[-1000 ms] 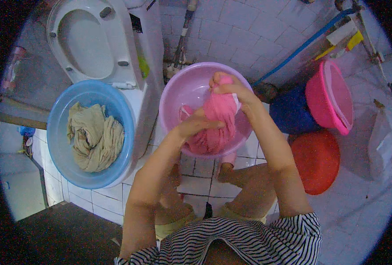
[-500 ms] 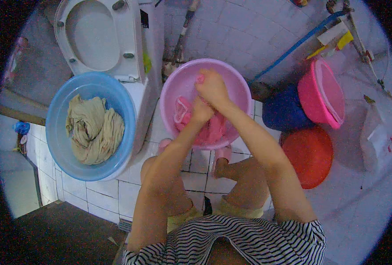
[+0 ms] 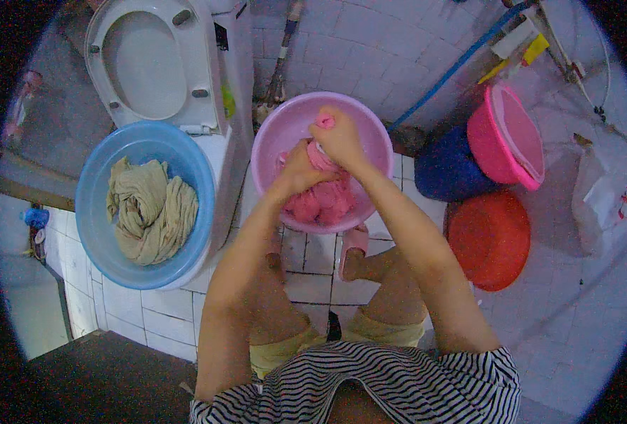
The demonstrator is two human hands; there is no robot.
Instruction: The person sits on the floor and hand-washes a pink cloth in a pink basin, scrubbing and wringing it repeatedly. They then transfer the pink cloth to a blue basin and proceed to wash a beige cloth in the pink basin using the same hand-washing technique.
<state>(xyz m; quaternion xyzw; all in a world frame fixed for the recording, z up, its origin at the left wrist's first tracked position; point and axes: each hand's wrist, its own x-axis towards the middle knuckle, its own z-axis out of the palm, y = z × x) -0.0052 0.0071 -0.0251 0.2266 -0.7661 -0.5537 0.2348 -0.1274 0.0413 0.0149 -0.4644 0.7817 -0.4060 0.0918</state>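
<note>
A wet-looking pink cloth (image 3: 327,201) lies partly bunched in a pink-purple basin (image 3: 376,134) in front of my feet. Its upper part rises as a twisted roll. Wrapped around the top of that roll is my right hand (image 3: 340,141), with a pink end poking out of the fist. Just below and to the left, my left hand (image 3: 301,169) curls around the same cloth, thumb along it. Some of its fingers are hidden behind the fabric.
At left, a blue basin (image 3: 91,212) with a twisted beige cloth (image 3: 154,212) rests by a toilet with its seat raised (image 3: 91,78). To the right stand a dark blue bucket (image 3: 444,169), a bright pink basin (image 3: 479,134) and a red basin (image 3: 490,244). A blue hose (image 3: 455,67) crosses the wall.
My left hand has shifted left and opened its hold somewhat, the thumb now spread along the cloth. More of the pink roll shows between my hands. The view has shifted slightly.
</note>
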